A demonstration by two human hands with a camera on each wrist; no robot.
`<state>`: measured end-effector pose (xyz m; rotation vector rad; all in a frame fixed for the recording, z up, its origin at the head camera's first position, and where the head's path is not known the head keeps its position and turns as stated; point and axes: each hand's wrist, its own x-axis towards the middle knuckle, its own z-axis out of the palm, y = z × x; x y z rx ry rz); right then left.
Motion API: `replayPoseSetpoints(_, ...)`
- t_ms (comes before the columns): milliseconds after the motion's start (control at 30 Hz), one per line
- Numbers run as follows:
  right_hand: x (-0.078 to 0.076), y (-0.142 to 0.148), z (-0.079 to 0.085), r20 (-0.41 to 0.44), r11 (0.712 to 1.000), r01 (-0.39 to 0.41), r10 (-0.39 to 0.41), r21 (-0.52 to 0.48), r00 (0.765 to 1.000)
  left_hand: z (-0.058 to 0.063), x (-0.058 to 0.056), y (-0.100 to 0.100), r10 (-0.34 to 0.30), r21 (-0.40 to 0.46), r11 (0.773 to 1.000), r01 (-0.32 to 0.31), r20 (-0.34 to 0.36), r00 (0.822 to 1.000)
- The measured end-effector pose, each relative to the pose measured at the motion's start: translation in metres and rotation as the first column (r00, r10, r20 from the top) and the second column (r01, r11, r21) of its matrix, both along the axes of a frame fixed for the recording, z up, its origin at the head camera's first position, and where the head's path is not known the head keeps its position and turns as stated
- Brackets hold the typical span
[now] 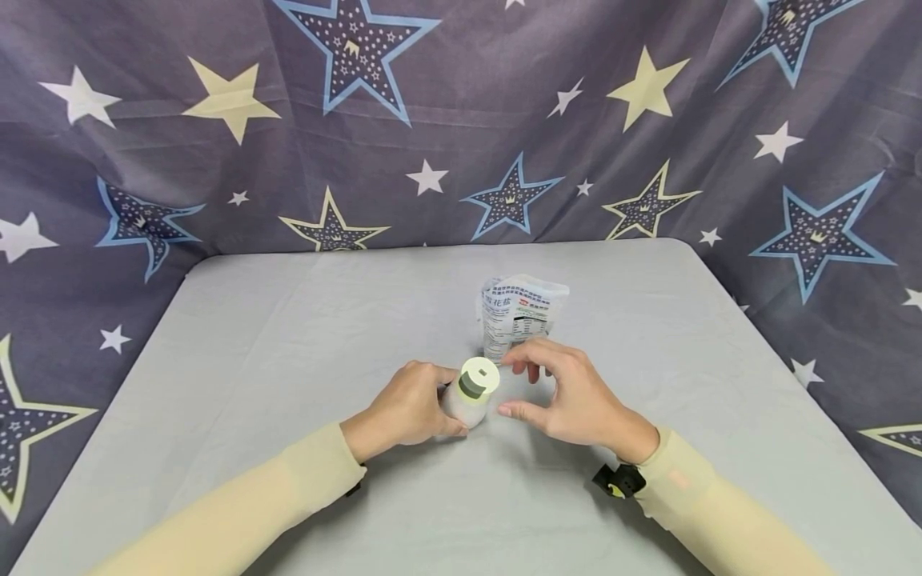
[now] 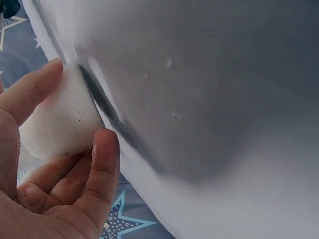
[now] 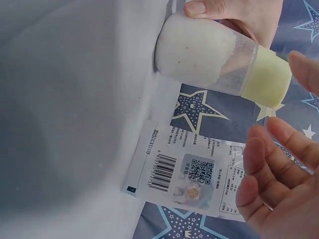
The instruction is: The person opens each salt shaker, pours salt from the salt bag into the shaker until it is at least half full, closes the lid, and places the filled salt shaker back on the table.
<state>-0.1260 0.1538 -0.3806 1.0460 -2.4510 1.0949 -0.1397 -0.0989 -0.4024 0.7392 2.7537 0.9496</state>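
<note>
A clear seasoning bottle (image 1: 467,404), mostly filled with white grains, stands upright on the table. Its pale green cap (image 3: 265,77) is on, with a dark green flap at one side in the head view. My left hand (image 1: 410,404) grips the bottle's body between thumb and fingers. Just right of the bottle, my right hand (image 1: 565,392) hangs with loosely bent fingers and nothing between them. In the right wrist view its fingertips are close to the cap. Behind both hands stands a white printed salt bag (image 1: 522,312), its lower part overlapped by the right hand.
A grey cloth covers the table (image 1: 302,320), with a few tiny white grains (image 2: 170,63) on it near the left hand. Dark star-patterned fabric (image 1: 461,120) hangs along the back and sides. A black strap device (image 1: 621,481) sits at the right wrist.
</note>
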Motion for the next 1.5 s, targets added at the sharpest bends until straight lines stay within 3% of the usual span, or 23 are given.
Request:
replayPoseSetpoints(867, 0.001, 0.001, -0.002, 0.015, 1.000, 0.016, -0.016, 0.015, 1.000, -0.005, 0.001, -0.004, 0.034, -0.032, 0.999, -0.035, -0.036, 0.999)
replayPoseSetpoints(1500, -0.002, 0.007, -0.005, 0.035, 0.997, 0.032, -0.035, 0.070, 0.999, -0.004, 0.004, -0.015, 0.067, -0.045, 0.997, -0.067, -0.009, 0.998)
